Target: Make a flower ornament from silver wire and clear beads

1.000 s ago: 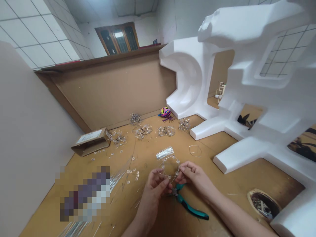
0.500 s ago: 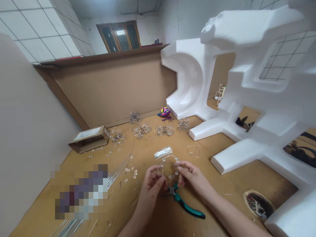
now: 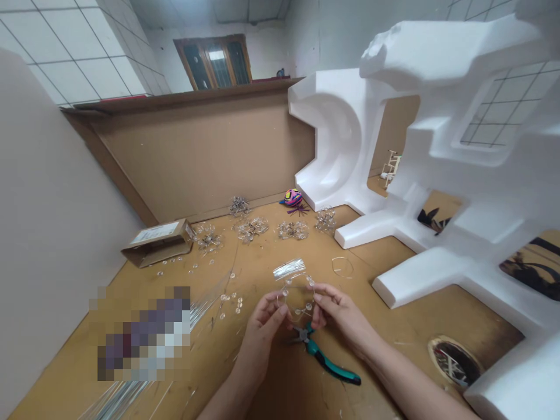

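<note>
Between my two hands is a wire ring strung with clear beads [image 3: 298, 311]. My left hand [image 3: 268, 321] pinches its left side, and my right hand [image 3: 335, 306] grips its right side with thumb and fingers. Just below the ring, pliers [image 3: 330, 364] with teal and black handles lie on the table, their jaws near my left fingertips. Beyond the ring sits a small bundle of short silver wires [image 3: 289, 269]. Loose clear beads [image 3: 238, 303] are scattered left of my left hand. A bent wire loop [image 3: 342, 267] lies past my right hand.
Several beaded wire clusters [image 3: 252, 230] stand along the back beside an open cardboard box [image 3: 160, 239]. Long wires [image 3: 120, 399] lie at the left, by a blurred patch. White foam packaging [image 3: 420, 274] fills the right side. A hole with wire scraps [image 3: 455, 361] is at lower right.
Both hands have shifted slightly left with the beaded ring, and the ring has turned a little between the fingers. My right fingers grip higher on its side. The camera view has moved slightly.
</note>
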The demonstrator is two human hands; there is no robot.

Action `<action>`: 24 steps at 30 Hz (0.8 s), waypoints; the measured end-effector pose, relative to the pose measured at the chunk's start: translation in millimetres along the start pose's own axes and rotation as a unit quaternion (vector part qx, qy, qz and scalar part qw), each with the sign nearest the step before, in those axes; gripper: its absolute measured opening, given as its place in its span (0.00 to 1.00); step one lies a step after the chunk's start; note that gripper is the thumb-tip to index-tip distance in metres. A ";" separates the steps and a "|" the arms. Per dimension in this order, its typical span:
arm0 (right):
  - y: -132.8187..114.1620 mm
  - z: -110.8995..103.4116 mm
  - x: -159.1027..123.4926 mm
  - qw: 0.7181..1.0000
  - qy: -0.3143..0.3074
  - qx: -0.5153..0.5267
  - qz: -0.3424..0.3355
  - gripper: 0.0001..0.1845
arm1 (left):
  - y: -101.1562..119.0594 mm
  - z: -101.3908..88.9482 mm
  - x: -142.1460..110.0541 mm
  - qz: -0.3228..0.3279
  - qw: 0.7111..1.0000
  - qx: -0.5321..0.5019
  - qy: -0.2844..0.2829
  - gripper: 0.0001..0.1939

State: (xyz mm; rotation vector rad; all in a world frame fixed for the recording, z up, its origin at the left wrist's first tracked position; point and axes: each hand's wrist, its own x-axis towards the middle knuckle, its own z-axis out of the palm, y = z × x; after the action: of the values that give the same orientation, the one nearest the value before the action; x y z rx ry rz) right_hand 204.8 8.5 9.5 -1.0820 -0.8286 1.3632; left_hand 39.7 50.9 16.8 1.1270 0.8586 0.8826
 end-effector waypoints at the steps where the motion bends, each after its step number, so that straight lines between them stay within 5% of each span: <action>1: -1.0 0.3 -0.2 1.000 0.003 -0.004 0.001 0.23 | 1.4 -0.3 0.4 0.006 1.000 0.012 0.012 0.15; 6: -5.0 1.3 0.2 0.998 0.018 -0.058 -0.012 0.22 | 7.7 -2.3 1.8 0.043 0.994 0.073 0.067 0.09; 13: -7.3 1.2 -0.6 0.987 0.043 -0.153 -0.028 0.23 | 3.5 -6.2 3.3 0.056 0.995 0.069 0.040 0.08; 24: -6.8 1.9 -1.7 0.985 0.041 -0.164 -0.027 0.21 | 7.1 -3.2 2.4 0.032 0.996 0.075 0.033 0.10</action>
State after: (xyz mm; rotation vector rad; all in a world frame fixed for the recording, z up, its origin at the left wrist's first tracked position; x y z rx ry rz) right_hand 205.2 7.8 16.7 -1.3506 -1.0384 1.1531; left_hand 36.8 55.7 22.7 1.2678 0.9600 0.9229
